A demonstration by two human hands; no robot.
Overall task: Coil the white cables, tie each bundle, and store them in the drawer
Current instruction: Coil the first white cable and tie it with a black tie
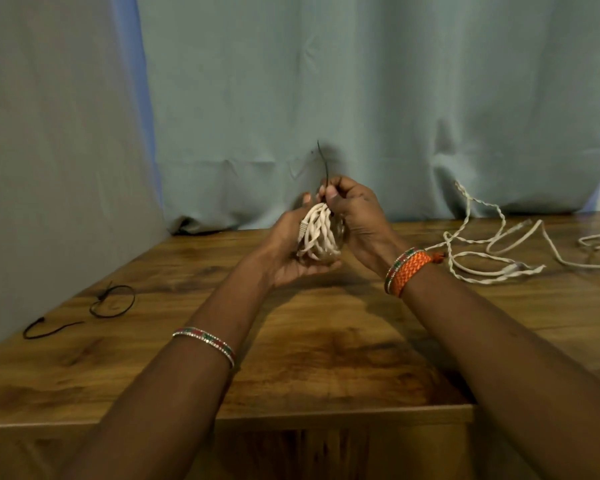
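A coiled bundle of white twisted cable (317,233) is held above the wooden table (312,348). My left hand (291,247) cups the bundle from below and the left, fingers curled round it. My right hand (355,216) pinches a thin black tie (324,164) at the top of the bundle; the tie's free end sticks straight up. More loose white cable (492,244) lies uncoiled on the table to the right. The drawer is hidden from view.
Two black ties (113,299) lie on the table at the left, one looped, one nearly straight (49,329). A grey-green curtain hangs behind the table. The table's front edge runs across the lower part of the view.
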